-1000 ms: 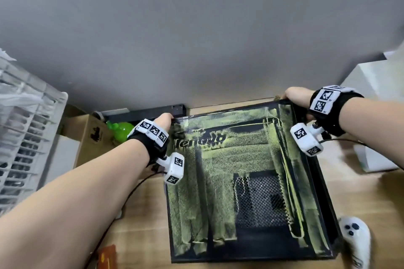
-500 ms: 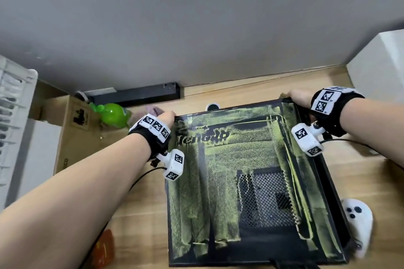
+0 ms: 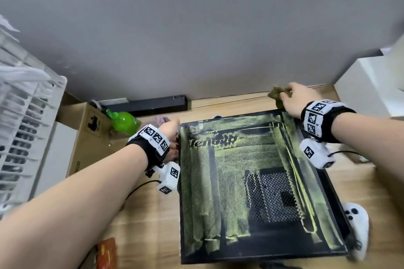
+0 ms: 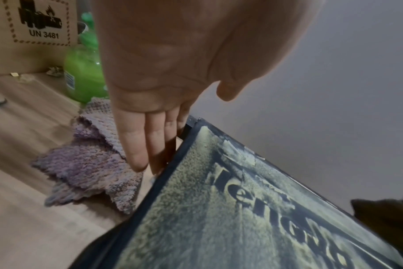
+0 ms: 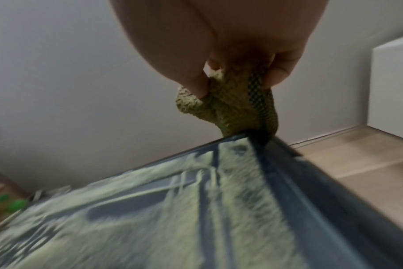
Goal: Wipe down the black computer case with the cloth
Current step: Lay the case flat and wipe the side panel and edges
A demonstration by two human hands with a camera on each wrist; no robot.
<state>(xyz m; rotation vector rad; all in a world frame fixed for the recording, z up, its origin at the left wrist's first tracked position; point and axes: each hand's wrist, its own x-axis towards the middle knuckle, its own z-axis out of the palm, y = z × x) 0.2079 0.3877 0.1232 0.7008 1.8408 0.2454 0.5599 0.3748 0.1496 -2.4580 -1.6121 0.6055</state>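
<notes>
The black computer case (image 3: 251, 181) lies flat on the wooden floor, its top panel streaked with yellow-green dust around a brand logo (image 4: 276, 200) and a mesh vent (image 3: 271, 194). My right hand (image 3: 290, 98) is raised over the far right corner and pinches a bunched, dust-stained olive cloth (image 5: 228, 107), whose lower end touches that corner. My left hand (image 4: 154, 145) hangs with straight fingers against the case's far left side edge and holds nothing.
A purple knitted cloth (image 4: 87, 163) lies on the floor by the left hand, next to a green bottle (image 3: 124, 123) and a cardboard box (image 3: 87, 137). A white controller (image 3: 356, 225) lies right of the case. A white rack (image 3: 24, 126) stands at left, a white box (image 3: 371, 89) at right.
My right hand has lifted off the far right corner with the olive cloth in its fingers. The left hand stays at the far left edge. The head view shifted slightly.
</notes>
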